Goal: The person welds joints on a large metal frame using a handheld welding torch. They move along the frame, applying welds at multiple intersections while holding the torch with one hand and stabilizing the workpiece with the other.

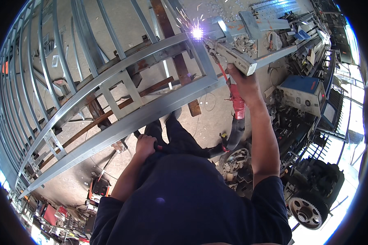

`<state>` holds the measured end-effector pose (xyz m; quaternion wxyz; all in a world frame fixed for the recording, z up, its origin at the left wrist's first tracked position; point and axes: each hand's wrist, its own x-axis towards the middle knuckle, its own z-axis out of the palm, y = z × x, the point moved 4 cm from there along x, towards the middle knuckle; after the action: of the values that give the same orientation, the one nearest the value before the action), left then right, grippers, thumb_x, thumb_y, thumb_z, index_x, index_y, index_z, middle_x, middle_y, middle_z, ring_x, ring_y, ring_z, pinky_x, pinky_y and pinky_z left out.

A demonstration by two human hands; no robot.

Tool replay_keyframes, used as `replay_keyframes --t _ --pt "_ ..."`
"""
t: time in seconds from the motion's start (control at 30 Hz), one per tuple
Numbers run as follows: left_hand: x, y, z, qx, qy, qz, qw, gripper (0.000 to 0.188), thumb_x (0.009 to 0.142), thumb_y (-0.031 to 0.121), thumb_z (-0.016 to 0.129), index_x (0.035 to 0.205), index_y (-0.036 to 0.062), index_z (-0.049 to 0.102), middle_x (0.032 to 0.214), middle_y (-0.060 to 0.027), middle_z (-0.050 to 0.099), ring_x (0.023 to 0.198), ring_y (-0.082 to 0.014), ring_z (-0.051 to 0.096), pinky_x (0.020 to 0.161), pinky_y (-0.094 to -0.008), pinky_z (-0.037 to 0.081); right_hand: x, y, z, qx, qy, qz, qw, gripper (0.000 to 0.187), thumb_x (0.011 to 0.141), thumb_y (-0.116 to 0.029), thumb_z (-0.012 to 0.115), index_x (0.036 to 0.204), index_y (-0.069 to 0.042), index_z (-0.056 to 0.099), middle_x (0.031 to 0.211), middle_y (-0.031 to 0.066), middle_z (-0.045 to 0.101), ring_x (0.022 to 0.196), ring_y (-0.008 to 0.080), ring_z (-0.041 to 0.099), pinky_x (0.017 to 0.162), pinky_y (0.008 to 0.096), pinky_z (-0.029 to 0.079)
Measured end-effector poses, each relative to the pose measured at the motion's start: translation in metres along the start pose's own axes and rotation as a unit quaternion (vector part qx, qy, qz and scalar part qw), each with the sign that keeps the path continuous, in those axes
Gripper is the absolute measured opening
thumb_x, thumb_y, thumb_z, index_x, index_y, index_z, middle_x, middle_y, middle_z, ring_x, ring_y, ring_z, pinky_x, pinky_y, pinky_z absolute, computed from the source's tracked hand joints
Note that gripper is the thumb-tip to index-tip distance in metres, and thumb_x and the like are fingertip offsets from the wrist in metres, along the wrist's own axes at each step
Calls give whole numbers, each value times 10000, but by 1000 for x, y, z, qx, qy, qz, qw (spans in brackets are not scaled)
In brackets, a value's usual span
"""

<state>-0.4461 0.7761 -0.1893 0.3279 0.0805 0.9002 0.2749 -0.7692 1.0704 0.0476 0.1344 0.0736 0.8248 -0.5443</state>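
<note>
My right hand (244,83) is closed at the top of a welding torch (237,102), its handle wrapped in red, with a thick dark cable below. A long grey box-shaped piece (233,56) lies along the torch, under my thumb; how it is attached is hidden. At the torch's far end a violet-white arc (197,33) throws sparks at a corner of the grey steel frame (180,98). My left hand (145,145), low beside my leg, is wrapped around a dark handle (155,145) with a red part. The rest of that object is hidden.
A barred steel panel (57,49) spreads across the left, joined by a curved rail (86,92). At right stand a blue-topped machine (302,90), scrap metal (243,43) and a large toothed wheel (307,210). Tools (57,214) clutter the lower left.
</note>
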Motion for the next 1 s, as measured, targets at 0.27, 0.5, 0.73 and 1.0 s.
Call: replay_keyframes --t 0.27,0.5,0.73,1.0 --pt "0 -2 0 2 0 -2 1000 312 764 420 801 890 145 721 914 -86 703 1008 -300 647 1032 -440 420 3 9 -2 -29 18 -83 996 365 986 -270 694 1225 2 651 926 44 693 743 85 617 622 274 525" --pt "-3 4 -12 -4 -37 -36 999 170 734 154 739 901 171 715 963 -56 692 1080 -266 633 1086 -415 399 -5 13 -5 -3 -10 16 1000 369 990 -233 699 1257 5 608 1019 56 681 787 109 627 622 285 543" --pt "-3 3 -7 -17 -24 -44 999 191 754 192 737 942 176 707 964 -62 685 1074 -288 634 1097 -444 389 -39 -17 -39 48 37 -67 996 352 992 -228 699 1252 0 631 1007 32 698 879 107 628 717 290 548" --pt "-1 25 -8 -85 71 -95 989 301 725 309 801 980 166 731 975 -97 732 1052 -315 652 1047 -453 424 -26 -57 -103 105 54 -126 985 315 1004 -223 678 1223 2 652 970 45 701 750 117 638 664 274 532"
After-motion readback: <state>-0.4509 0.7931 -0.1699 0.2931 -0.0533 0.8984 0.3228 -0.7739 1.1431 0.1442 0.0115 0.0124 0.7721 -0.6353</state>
